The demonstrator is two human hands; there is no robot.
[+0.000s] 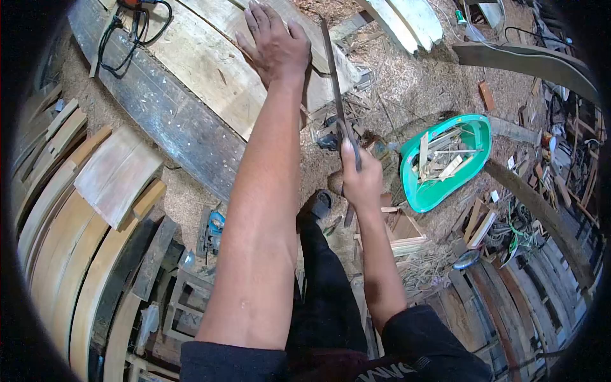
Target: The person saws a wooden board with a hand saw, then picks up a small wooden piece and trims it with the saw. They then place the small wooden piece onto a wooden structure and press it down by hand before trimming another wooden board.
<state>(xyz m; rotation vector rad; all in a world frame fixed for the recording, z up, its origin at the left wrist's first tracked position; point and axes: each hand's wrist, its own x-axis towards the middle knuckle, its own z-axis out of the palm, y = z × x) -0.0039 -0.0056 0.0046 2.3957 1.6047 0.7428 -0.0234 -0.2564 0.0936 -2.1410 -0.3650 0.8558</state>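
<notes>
My left hand (275,48) lies flat on a pale wooden board (210,70), fingers spread, near the board's right end. In my right hand (361,175) is a long, narrow, dark blade-like tool (331,67), with the fingers wrapped round its lower part and the thumb along it. The tool points up and away, its long upper part overlapping the board's end in this view. A short piece of it sticks out below my fist. The exact kind of tool does not show.
A green tub (414,197) of wood scraps stands at right. A corded power tool (133,5) sits at upper left. Curved timber pieces (57,235) are stacked at left. A blue tool (216,221) lies below the bench plank (159,121). Shavings cover the floor around my foot (320,204).
</notes>
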